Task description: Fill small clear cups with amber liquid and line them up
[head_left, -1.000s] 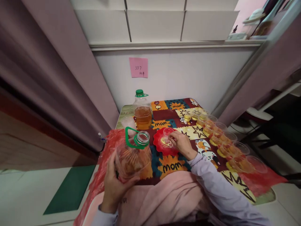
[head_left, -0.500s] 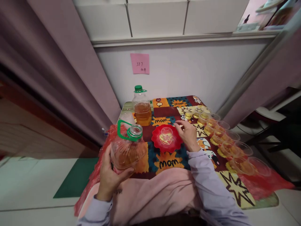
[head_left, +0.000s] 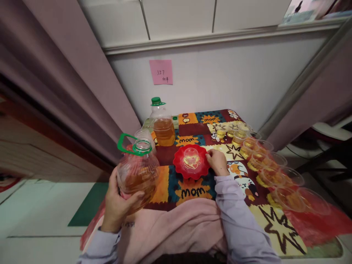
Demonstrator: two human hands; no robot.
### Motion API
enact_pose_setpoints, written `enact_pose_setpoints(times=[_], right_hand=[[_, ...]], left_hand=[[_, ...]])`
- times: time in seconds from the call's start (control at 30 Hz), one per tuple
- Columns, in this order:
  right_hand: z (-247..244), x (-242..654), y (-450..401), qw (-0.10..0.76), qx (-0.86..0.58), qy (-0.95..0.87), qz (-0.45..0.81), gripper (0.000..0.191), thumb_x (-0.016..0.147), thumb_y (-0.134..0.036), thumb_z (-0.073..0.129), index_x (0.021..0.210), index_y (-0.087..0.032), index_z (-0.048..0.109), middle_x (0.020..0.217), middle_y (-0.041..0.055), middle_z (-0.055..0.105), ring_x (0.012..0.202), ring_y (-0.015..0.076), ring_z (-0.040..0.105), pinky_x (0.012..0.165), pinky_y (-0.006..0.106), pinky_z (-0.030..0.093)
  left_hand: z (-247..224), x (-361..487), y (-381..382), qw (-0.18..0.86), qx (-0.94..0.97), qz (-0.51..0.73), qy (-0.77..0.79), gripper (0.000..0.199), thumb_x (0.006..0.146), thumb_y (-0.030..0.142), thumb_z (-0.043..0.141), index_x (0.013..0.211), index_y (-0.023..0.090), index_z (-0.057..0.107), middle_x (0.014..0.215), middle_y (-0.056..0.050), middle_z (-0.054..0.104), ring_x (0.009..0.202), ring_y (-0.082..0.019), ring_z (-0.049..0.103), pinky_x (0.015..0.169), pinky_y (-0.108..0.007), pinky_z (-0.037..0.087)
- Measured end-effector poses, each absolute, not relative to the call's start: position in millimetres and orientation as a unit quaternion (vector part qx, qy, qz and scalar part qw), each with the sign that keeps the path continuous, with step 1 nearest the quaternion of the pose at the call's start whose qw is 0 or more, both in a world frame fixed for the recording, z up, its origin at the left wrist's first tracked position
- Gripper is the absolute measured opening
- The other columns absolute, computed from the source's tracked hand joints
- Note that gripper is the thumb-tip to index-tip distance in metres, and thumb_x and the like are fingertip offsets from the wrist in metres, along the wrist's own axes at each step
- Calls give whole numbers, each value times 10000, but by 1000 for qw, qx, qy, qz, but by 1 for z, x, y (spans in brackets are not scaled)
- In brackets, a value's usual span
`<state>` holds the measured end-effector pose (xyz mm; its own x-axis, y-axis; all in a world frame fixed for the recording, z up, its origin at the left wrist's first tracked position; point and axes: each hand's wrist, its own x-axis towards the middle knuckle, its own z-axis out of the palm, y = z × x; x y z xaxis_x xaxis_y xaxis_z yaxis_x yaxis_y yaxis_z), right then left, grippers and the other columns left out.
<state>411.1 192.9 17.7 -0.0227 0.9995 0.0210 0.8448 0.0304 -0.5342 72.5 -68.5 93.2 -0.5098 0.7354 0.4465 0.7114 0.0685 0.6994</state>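
My left hand [head_left: 119, 200] is wrapped round an uncapped clear plastic jug [head_left: 139, 179] with amber liquid in it and a green ring handle at its neck. The jug is held over the table's left front side. With thumb and fingers, my right hand [head_left: 217, 161] pinches the right rim of a red scalloped plate [head_left: 180, 167]. On the plate stands a small clear plastic cup [head_left: 190, 156]; whether it holds liquid I cannot tell. Gold markings show on the plate's middle.
A capped jug [head_left: 164, 128] of amber liquid stands at the back left, beside clear stacked cups [head_left: 145, 135]. Several cups of yellow liquid [head_left: 258, 161] line the table's right side. A patterned mat [head_left: 192, 192] covers the table; the wall [head_left: 209, 80] rises behind it.
My right hand has come down onto the plate's rim and closed on it. The jug in my left hand has shifted left, away from the plate. The view has shifted slightly.
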Motion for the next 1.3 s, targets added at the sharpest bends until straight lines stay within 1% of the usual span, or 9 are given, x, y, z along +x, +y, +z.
enact_pose_setpoints(times=[0.17, 0.27, 0.37, 0.5, 0.67, 0.83, 1.03, 1.13, 1.3], right_hand=[[20, 414, 193, 211, -680, -675, 193, 258, 1042, -277, 658, 1085, -207, 903, 1072, 149, 895, 1040, 310, 818, 874, 356, 548], [25, 417, 191, 226, -687, -665, 186, 319, 1055, -353, 671, 1218, -194, 893, 1137, 182, 884, 1065, 341, 813, 890, 393, 562], [34, 418, 189, 332, -643, -664, 188, 408, 1064, -473, 675, 1287, -191, 866, 1209, 183, 863, 984, 313, 804, 909, 412, 589], [43, 412, 183, 453, -456, -723, 253, 398, 984, -553, 808, 1203, -229, 881, 1327, 150, 816, 754, 212, 736, 832, 402, 635], [44, 395, 170, 396, -393, -802, 211, 218, 961, -361, 899, 1165, -284, 891, 1248, 102, 827, 1072, 282, 801, 923, 391, 628], [43, 388, 165, 351, -409, -822, 187, 102, 1027, -228, 791, 1012, -268, 883, 1126, 85, 844, 1000, 255, 803, 839, 344, 594], [43, 390, 165, 325, -432, -822, 177, 220, 1004, -305, 843, 1219, -276, 878, 1229, 94, 855, 1010, 271, 800, 815, 348, 581], [44, 390, 164, 305, -447, -824, 168, 118, 1027, -294, 804, 1099, -276, 896, 1156, 81, 857, 968, 256, 799, 771, 332, 558], [50, 394, 162, 298, -438, -834, 152, 129, 1039, -284, 767, 1036, -272, 895, 1107, 85, 847, 942, 240, 782, 747, 315, 529]], left_hand=[[98, 77, -65, 54, 469, 496, 729, 1279, 653, 738, 983, 1699, 192, 490, 1625, -225, 665, 1476, -474, 672, 1282, -631, 498], [101, 81, -62, 41, 471, 491, 732, 1236, 646, 723, 983, 1672, 211, 522, 1600, -203, 685, 1465, -473, 680, 1267, -626, 517], [103, 84, -58, 38, 486, 471, 735, 1187, 681, 691, 968, 1676, 227, 518, 1614, -193, 677, 1479, -472, 669, 1271, -634, 512], [104, 84, -51, 24, 509, 442, 738, 1155, 693, 673, 959, 1670, 234, 527, 1630, -186, 666, 1504, -461, 648, 1288, -619, 494], [106, 84, -41, 24, 527, 426, 735, 1147, 705, 674, 955, 1674, 237, 524, 1655, -191, 645, 1523, -467, 629, 1302, -637, 472], [107, 88, -39, 9, 540, 416, 731, 1164, 706, 662, 973, 1686, 235, 513, 1651, -196, 645, 1530, -469, 624, 1302, -645, 476], [106, 90, -39, 6, 555, 409, 724, 1177, 714, 685, 978, 1692, 237, 502, 1651, -196, 642, 1536, -466, 625, 1313, -643, 470], [104, 89, -38, -2, 557, 406, 725, 1185, 708, 692, 980, 1694, 241, 502, 1660, -197, 637, 1538, -468, 623, 1302, -642, 482], [104, 87, -38, -2, 559, 408, 721, 1174, 728, 703, 965, 1699, 237, 498, 1656, -202, 640, 1537, -467, 624, 1293, -647, 492]])
